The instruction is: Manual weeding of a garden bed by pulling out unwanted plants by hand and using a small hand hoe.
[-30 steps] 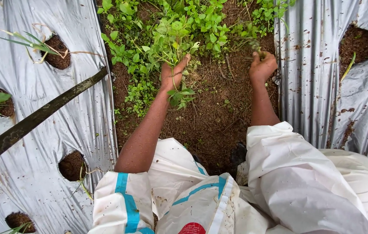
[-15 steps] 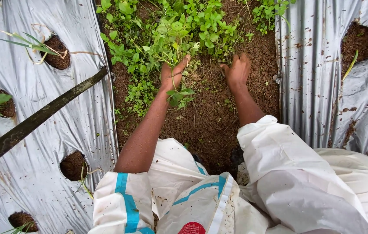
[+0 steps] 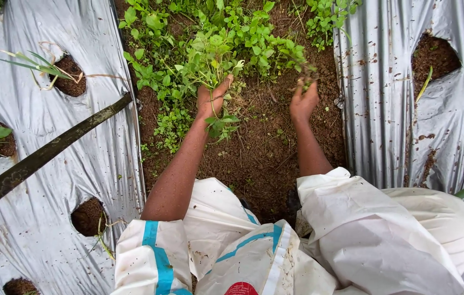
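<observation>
- Your left hand [image 3: 212, 98] is clenched around a bunch of leafy green weeds [image 3: 210, 52], held over the brown soil strip [image 3: 265, 153].
- Your right hand [image 3: 303, 101] pinches a small green sprig [image 3: 304, 74] at the weed patch's edge.
- Silver plastic mulch sheets [image 3: 52, 164] flank the strip on both sides.

- A farm field outdoors, with raised beds under silver plastic mulch [image 3: 52, 164].
- Round planting holes [image 3: 89, 216] cut in the sheeting show soil and small seedlings [image 3: 33, 60].
- A bare soil furrow [image 3: 265, 158] between beds carries green weeds [image 3: 215, 38].
- A dark bar [image 3: 52, 153], perhaps an irrigation pipe, crosses one bed.
</observation>
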